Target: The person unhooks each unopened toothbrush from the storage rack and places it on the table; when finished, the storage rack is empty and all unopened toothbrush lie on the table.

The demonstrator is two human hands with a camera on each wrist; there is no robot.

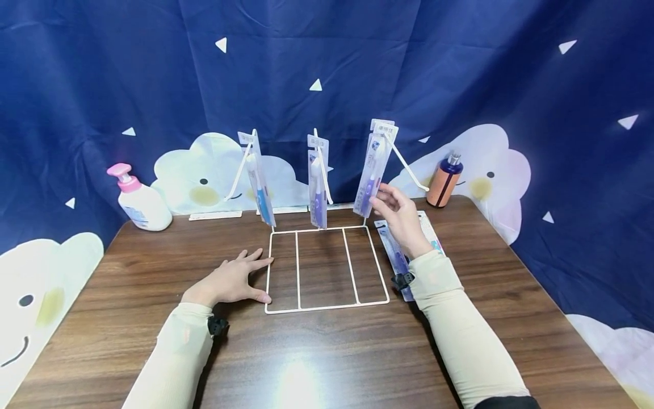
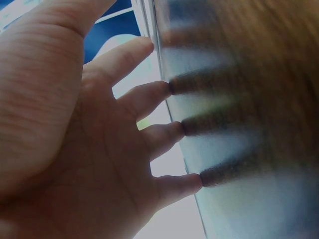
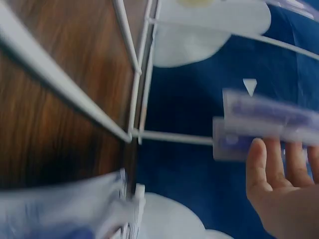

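Left hand (image 1: pixel 231 280) laid flat on wooden surface (image 1: pixel 327 352), fingers (image 2: pixel 164 92) straight and spread, tips touching left edge of white wire rack (image 1: pixel 327 267). Spare toothbrush packs (image 1: pixel 403 255) seen flat on surface under right forearm; count unclear. Right hand (image 1: pixel 401 218) raised, fingers loosely apart, touching rightmost hanging toothbrush pack (image 1: pixel 372 170). Three hooks counted, each carrying packs. Print on packs unreadable. Two bottles at back: pink-pump bottle (image 1: pixel 139 199) left, orange bottle (image 1: pixel 444 180) right.
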